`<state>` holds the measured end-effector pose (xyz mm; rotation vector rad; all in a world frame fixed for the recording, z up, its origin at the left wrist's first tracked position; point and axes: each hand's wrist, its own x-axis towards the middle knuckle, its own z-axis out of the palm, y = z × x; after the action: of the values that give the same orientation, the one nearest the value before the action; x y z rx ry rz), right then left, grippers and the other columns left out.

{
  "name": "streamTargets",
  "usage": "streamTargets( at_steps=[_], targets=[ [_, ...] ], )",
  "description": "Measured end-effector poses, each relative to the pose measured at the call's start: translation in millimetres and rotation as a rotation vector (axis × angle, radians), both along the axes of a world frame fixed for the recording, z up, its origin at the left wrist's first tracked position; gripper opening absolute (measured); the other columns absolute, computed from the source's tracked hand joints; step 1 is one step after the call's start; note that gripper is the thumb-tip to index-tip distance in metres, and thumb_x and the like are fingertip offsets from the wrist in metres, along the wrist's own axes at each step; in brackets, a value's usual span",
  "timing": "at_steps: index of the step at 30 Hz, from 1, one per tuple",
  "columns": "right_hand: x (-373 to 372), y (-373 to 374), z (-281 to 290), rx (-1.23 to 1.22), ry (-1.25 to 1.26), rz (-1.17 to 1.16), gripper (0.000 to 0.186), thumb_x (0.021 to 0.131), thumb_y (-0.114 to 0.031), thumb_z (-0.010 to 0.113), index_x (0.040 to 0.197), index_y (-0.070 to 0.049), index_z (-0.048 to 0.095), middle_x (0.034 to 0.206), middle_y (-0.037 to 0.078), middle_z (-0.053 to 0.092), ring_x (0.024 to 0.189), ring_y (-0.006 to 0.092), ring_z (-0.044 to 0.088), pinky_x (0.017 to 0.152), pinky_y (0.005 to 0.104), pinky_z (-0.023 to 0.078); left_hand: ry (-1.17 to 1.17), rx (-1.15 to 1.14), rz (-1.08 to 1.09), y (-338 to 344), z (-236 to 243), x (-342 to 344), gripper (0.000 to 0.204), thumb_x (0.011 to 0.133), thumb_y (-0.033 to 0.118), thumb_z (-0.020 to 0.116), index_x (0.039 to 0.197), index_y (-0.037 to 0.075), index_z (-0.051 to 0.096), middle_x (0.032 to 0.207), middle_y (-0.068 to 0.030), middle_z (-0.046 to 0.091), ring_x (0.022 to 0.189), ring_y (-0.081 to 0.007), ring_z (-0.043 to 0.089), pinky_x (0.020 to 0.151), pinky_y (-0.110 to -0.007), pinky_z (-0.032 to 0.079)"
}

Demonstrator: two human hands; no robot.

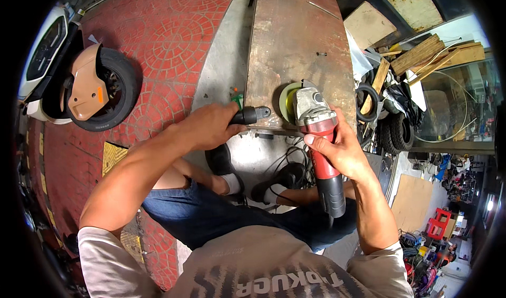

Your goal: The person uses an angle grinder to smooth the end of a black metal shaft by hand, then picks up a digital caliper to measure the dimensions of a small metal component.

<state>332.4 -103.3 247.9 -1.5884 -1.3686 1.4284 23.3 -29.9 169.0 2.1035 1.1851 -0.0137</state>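
My right hand (345, 148) is wrapped round the red and black body of an angle grinder (322, 158). Its grey metal head carries a pale yellow-green disc (288, 103), which is at the near end of the worn workbench (298, 45). In my left hand (211, 125) is a black cylindrical part with a grey metal eyelet (250, 115), pointing toward the grinder and apart from the disc. Something small and green (239, 100) shows beside my left fingers; its kind is unclear. Whether the disc is spinning I cannot tell.
Farther along the bench lie a small bolt-like piece (321, 53) and a thin rod (322, 9). Black cables (287, 158) lie by my feet. Tyres (398, 132) and wood planks (421, 55) are piled at right. A vehicle's wheel (124, 87) stands at left on red paving.
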Motion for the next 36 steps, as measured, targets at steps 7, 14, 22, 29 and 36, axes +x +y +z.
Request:
streamTargets(
  at_steps=[7,14,22,29,36],
  targets=[
    [-13,-4,-9,-0.012,-0.031,-0.048,0.096,0.092,-0.02,0.092,0.164,0.006,0.034,0.13,0.014,0.071,0.116,0.0195,0.068,0.103,0.0362,0.056,-0.068,0.012,-0.005,-1,-11,-2,0.044,0.107,0.039,0.068,0.122,-0.002,0.058,0.095,-0.0314,0.072,0.096,-0.0528,0.07,0.084,-0.061,0.053],
    [-19,-4,-11,0.011,-0.043,-0.042,0.102,0.09,-0.019,0.094,0.165,0.01,0.031,0.137,0.017,0.067,0.125,0.0212,0.065,0.109,0.0373,0.053,-0.052,-0.034,-0.022,5,-6,-2,0.044,0.107,0.039,0.068,0.12,-0.002,0.057,0.095,-0.0317,0.072,0.096,-0.0536,0.069,0.084,-0.061,0.053],
    [-18,-6,-17,-0.041,0.028,-0.095,0.102,0.09,-0.013,0.092,0.167,0.008,0.029,0.135,0.015,0.068,0.122,0.0206,0.067,0.106,0.0371,0.055,-0.065,-0.013,-0.04,6,-10,-5,0.046,0.106,0.038,0.069,0.122,-0.003,0.057,0.09,-0.0317,0.071,0.093,-0.0546,0.069,0.081,-0.061,0.053],
    [-16,-6,-19,-0.08,0.064,-0.105,0.102,0.09,-0.012,0.092,0.168,0.007,0.028,0.133,0.015,0.069,0.119,0.0202,0.067,0.103,0.0368,0.056,-0.056,0.005,-0.036,4,-9,-4,0.046,0.105,0.037,0.071,0.122,-0.004,0.058,0.088,-0.0322,0.07,0.092,-0.0548,0.069,0.079,-0.061,0.053],
    [-16,-6,-19,-0.048,0.065,-0.093,0.098,0.09,-0.011,0.093,0.166,0.007,0.033,0.133,0.013,0.069,0.12,0.0192,0.067,0.104,0.0364,0.056,-0.03,-0.012,-0.033,5,-2,-2,0.046,0.104,0.036,0.072,0.122,-0.004,0.058,0.086,-0.0315,0.07,0.09,-0.0552,0.069,0.078,-0.062,0.053]
  ],
)
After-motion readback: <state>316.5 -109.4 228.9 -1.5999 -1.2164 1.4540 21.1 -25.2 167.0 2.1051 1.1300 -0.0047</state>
